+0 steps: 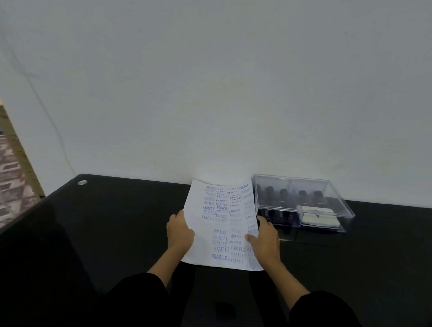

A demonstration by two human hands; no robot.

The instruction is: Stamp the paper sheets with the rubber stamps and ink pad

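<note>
Holding the paper sheet (221, 226) by its two long edges, we see the left hand (180, 230) with its thumb laid on the left margin and the right hand (265, 237) with fingers pressed together over the right margin, the sheet lying at the middle of the black table (107, 220), its far end curling up just beside the clear plastic box (303, 205). We judge it light, limp and easily creased, so opposite edges are the sensible grip. Its white face is crowded with blue impressions reading SAMPLE, FRAGILE and AIR MAIL.
</note>
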